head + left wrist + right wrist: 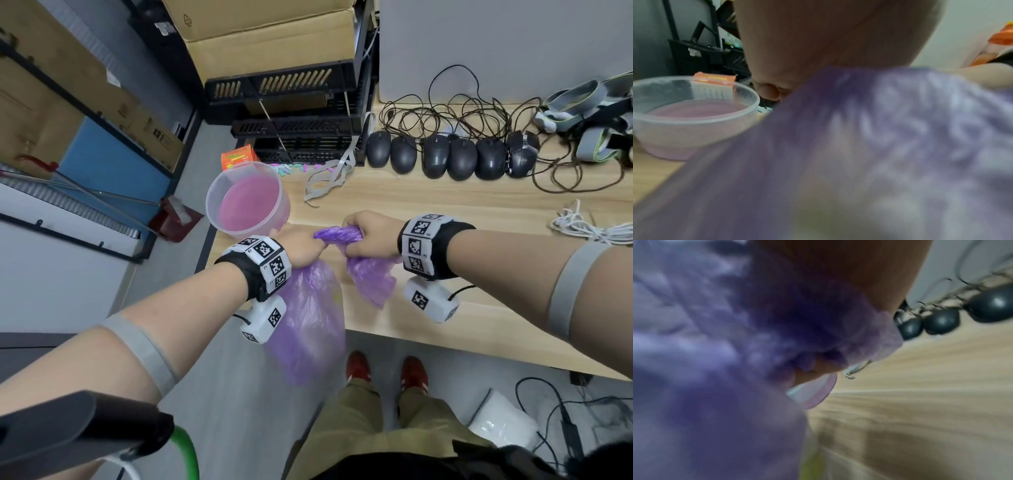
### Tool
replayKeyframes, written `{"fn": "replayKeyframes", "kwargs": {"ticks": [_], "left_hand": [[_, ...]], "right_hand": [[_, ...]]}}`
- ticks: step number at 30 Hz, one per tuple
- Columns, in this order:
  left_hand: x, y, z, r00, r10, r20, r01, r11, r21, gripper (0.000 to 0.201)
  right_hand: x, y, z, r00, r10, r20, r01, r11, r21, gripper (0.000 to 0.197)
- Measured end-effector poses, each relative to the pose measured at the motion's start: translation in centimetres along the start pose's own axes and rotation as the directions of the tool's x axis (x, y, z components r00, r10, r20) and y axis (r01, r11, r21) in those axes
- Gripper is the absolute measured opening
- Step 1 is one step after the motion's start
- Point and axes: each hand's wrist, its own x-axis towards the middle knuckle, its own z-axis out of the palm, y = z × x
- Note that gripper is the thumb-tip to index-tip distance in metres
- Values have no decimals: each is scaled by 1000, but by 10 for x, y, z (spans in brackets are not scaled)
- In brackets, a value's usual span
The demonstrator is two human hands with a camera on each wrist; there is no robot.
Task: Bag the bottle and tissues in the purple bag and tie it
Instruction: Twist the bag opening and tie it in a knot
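The purple bag (310,318) hangs over the table's near edge, its bulk below my left wrist. Both hands grip its gathered neck (337,234), which stretches as a twisted strand between them. My left hand (301,245) holds the neck just above the bag's body. My right hand (370,236) clutches the loose top end, whose tail (373,277) droops below the fist. Purple film (859,146) fills the left wrist view and purple film (705,361) blurs across the right wrist view. A faint yellow-green patch (337,298) shows through the bag; bottle and tissues are otherwise hidden.
A clear tub with a pink bottom (248,200) stands just behind my left hand at the table's (445,205) left corner. Several black mice (452,154) with tangled cables line the back. A white cable (589,226) lies right. My red shoes (387,371) stand below.
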Motion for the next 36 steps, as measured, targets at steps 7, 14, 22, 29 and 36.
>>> {"fn": "replayKeyframes", "kwargs": {"ticks": [7, 14, 22, 29, 36], "left_hand": [[3, -10, -5, 997, -52, 55, 58, 991, -123, 25], [9, -13, -11, 967, -243, 78, 253, 879, -403, 15], [0, 6, -19, 987, -160, 33, 142, 739, -658, 37], [-12, 15, -29, 980, 122, 159, 134, 190, -973, 14], [-19, -10, -44, 904, 394, 164, 155, 55, -986, 50]], "right_hand": [[-7, -7, 9, 921, 167, 351, -270, 925, 268, 23], [-24, -24, 20, 876, 132, 465, -410, 711, 571, 20], [-23, -35, 60, 864, -95, 494, -428, 376, 822, 18], [-15, -46, 82, 995, 39, -89, 37, 693, 720, 35], [-26, -50, 73, 907, -256, -333, 312, 942, 126, 25]]}}
